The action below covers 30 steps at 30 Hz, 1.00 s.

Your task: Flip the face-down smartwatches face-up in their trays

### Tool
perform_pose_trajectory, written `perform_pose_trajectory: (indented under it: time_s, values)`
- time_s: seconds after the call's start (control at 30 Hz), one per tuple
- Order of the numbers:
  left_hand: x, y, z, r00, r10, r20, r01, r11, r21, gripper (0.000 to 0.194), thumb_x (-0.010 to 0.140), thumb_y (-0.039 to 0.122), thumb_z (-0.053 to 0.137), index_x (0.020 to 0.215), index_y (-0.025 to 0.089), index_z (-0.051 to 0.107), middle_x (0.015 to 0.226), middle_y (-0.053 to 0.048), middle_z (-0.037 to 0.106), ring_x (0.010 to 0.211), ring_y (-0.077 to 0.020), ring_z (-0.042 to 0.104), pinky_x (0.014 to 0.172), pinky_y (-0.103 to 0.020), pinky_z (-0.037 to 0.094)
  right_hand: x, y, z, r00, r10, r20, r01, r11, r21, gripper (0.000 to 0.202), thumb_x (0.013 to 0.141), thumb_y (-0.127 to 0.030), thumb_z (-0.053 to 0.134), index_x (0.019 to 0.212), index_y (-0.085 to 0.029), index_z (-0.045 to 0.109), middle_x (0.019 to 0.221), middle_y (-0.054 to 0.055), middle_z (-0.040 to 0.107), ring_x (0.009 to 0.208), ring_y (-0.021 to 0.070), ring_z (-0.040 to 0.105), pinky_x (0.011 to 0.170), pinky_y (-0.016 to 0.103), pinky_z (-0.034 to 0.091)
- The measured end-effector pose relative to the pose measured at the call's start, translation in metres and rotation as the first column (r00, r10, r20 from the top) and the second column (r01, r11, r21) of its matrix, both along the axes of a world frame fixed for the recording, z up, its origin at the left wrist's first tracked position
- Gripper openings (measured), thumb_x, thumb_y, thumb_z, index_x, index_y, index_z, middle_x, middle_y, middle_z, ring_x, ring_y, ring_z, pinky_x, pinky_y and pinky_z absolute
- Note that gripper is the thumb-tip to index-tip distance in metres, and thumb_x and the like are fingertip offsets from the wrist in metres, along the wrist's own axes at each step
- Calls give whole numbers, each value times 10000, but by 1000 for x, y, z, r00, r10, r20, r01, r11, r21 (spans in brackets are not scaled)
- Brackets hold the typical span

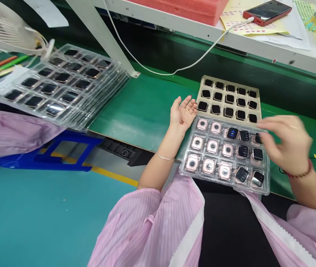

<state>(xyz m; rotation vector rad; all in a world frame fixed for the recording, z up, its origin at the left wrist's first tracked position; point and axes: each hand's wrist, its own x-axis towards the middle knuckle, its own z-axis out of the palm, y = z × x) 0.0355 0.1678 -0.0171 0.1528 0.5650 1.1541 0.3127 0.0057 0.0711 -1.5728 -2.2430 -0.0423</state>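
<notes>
My left hand [183, 113] lies palm up with its fingers loosely spread and holds nothing. Its fingertips are beside a beige tray [221, 77] of dark-screened watches. In front of me is a clear plastic tray [182, 170] of smartwatches. On its left side pink watch backs [208, 166] face up; on the right, black screens [243, 151] do. One watch [232, 133] shows a blue mark on its lit screen. Over the tray's right edge hovers my right hand [288, 142], slightly blurred, thumb and forefinger apart near a watch [258, 138] they partly cover.
A stack of clear trays [91, 111] with watches stands at the left, beside a white fan [4, 29]. A white cable [158, 73] droops from a phone [269, 12] on the shelf [191, 34]. Below sits a blue stool [71, 148].
</notes>
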Motion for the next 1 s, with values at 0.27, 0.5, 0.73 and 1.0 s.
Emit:
perform_pose_trajectory:
  time_s: [0.27, 0.5, 0.73, 1.0]
  values:
    - [1, 0, 3, 1000, 9, -21, -10, 1000, -27, 347, 977, 425, 445, 943, 166, 674, 757, -51, 705, 648, -119, 658, 622, -216, 506, -10, 41, -40, 858, -21, 512, 155, 963, -221, 279, 982, -159, 439, 931, -112, 709, 897, 142, 704, 872, 300, 642, 734, 397, 430]
    - [0, 0, 3, 1000, -4, -2, 4, 1000, -26, 349, 975, 416, 438, 913, 161, 668, 769, -53, 700, 652, -124, 651, 617, -233, 495, -7, 43, -39, 979, -66, 195, 123, 946, -300, 236, 942, -137, 429, 996, -146, 659, 1037, 118, 712, 898, 258, 666, 688, 334, 431]
    - [1, -2, 3, 1000, -10, -15, 9, 1000, -18, 363, 987, 417, 421, 916, 157, 664, 776, -52, 696, 660, -121, 653, 628, -230, 492, -4, 61, -38, 989, -137, -49, 86, 824, -559, 454, 984, -521, 404, 677, -215, 540, 608, 13, 578, 615, 202, 557, 603, 315, 354]
    - [0, -5, 5, 999, -9, -39, 8, 1000, -17, 374, 997, 419, 405, 933, 146, 652, 771, -56, 689, 668, -122, 658, 643, -232, 502, -9, 63, -51, 983, -151, -102, 93, 896, -435, 335, 942, -398, 521, 690, -199, 615, 722, 43, 661, 688, 214, 615, 628, 312, 406]
